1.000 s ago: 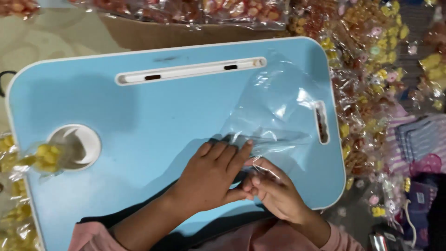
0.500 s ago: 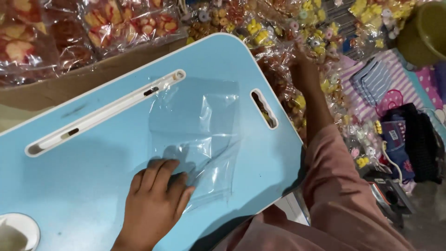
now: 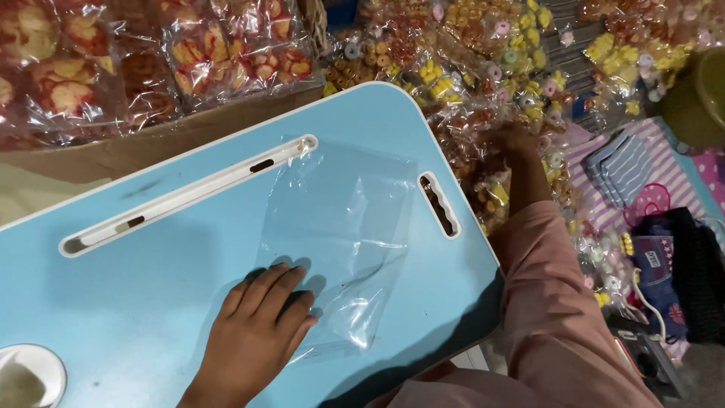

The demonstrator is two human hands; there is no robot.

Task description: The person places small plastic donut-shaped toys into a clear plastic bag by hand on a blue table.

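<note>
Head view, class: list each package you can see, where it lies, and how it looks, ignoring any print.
Clear flat plastic bag: empty, on the blue table, under the left hand.
Clear packets of red-and-yellow snacks: top left, behind the table.
Small clear packets of yellow and pink sweets: heaped right of the table, where the right hand reaches.

We are seeing dim, warm light glaring off the clear plastic bag (image 3: 340, 242), soft shadows falling below the left hand (image 3: 253, 340), edges blurring slightly.

Right hand (image 3: 513, 142) — fingers buried among candy packets (image 3: 483, 91), grip indiscernible. White cup holder (image 3: 26, 374) — cut by the frame's lower edge. Left hand (image 3: 253, 340) — wrist cropped.
</note>
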